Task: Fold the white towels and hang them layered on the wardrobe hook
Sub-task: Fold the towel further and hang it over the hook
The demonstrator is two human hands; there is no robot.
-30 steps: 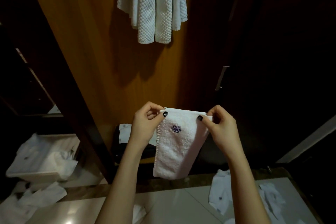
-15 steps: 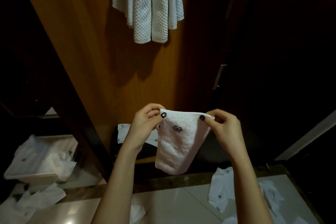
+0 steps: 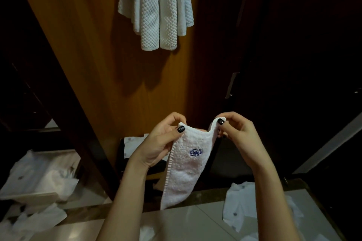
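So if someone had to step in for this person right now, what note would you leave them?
Left hand pinches the small white towel's top left corner; right hand pinches its top right corner. The top edge sags between them.
Done: a waffle towel hangs on the wardrobe panel, hook out of view.
Left: finish folding the small towel, hang it over the waffle one. More white cloths lie on the floor.

A small white towel (image 3: 184,172) with a blue emblem (image 3: 195,152) hangs narrow at six o'clock, top edge sagging; waffle-weave white towels (image 3: 156,6) hang layered at twelve o'clock.
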